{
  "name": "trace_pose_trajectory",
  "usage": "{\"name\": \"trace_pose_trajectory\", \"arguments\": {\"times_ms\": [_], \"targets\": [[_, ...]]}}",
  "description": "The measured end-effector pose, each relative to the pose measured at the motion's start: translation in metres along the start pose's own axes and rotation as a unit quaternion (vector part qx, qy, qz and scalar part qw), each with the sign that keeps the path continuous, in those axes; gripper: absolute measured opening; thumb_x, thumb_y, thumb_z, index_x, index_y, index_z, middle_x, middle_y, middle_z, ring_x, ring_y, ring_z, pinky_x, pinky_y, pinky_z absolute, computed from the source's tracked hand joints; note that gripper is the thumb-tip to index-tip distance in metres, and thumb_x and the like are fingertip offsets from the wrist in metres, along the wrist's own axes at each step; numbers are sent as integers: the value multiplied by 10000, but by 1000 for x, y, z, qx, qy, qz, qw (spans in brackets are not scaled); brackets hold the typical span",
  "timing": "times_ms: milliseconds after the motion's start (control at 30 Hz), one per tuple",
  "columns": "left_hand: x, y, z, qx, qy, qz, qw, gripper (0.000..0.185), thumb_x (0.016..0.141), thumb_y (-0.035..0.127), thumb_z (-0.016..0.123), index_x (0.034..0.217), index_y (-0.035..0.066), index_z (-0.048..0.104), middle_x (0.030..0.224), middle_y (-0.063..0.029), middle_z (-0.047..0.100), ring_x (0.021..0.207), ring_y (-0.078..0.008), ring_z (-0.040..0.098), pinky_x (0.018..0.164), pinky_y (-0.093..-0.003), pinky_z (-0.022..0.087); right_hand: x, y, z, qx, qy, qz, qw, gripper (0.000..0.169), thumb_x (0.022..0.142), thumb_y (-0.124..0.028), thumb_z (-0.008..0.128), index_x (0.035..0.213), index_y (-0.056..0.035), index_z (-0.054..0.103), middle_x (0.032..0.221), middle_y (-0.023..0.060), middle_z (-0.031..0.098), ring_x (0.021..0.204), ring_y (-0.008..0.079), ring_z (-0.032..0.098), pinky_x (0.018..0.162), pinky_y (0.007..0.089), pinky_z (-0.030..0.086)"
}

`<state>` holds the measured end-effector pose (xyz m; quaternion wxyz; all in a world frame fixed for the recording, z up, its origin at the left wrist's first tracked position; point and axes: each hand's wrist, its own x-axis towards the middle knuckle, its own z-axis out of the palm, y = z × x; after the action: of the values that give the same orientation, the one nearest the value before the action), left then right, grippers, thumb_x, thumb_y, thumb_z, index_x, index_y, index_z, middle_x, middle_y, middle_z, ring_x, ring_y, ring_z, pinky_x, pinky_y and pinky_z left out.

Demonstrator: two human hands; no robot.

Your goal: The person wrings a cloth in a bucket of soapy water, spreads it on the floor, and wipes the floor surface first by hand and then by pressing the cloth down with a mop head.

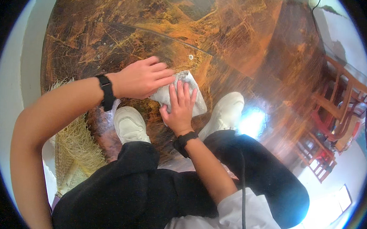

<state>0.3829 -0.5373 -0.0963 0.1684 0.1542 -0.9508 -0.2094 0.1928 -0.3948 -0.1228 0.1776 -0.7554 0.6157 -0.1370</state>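
A crumpled white cloth (198, 103) lies on the glossy brown-and-orange marbled floor (236, 34), with grey marks near its top corner. My right hand (180, 105) rests on it, palm down, fingers spread a little over the fabric. Just to the left, my left hand (146, 76) hovers over or touches the cloth's left edge, its fingertips slightly blurred; whether it grips the cloth cannot be told. A small white ring-shaped thing (191, 57) is on the floor beyond the cloth.
My white shoes (130, 124) stand on both sides of the cloth. A fringed woven straw-like item (78, 140) lies at left beside the pale wall (36, 46). Wooden chairs (334, 102) are at the far right. A dark cable (243, 190) hangs over my right leg.
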Motion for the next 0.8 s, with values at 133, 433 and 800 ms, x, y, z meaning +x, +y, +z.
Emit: {"name": "trace_pose_trajectory", "arguments": {"times_ms": [133, 433, 800], "targets": [[42, -9, 27, 117, -47, -31, 992, 460, 779, 168, 564, 1193, -32, 553, 1268, -147, 550, 1015, -198, 539, 870, -319, 417, -18, 1, 3, 18, -4, 17, 1000, 709, 684, -201, 640, 1355, -74, 450, 1441, 164, 373, 1353, 362, 308, 1120, 594, 142], [51, -4, 35, 159, -127, -27, 979, 531, 757, 183, 561, 1220, -76, 537, 1335, -221, 495, 964, -216, 544, 839, -300, 422, -32, 7, 8, 12, 27, 45, 999, 705, 676, -241, 657, 1344, -106, 477, 1424, 129, 406, 1335, 311, 355, 1123, 564, 192], [52, 1, 35, 124, -82, -68, 987, 515, 720, 150, 594, 1198, -38, 546, 1345, -185, 494, 935, -215, 546, 817, -310, 429, -30, 8, 9, 16, 31, 33, 999, 702, 677, -239, 633, 1343, -96, 464, 1410, 146, 411, 1327, 332, 353, 1117, 580, 186]]}}
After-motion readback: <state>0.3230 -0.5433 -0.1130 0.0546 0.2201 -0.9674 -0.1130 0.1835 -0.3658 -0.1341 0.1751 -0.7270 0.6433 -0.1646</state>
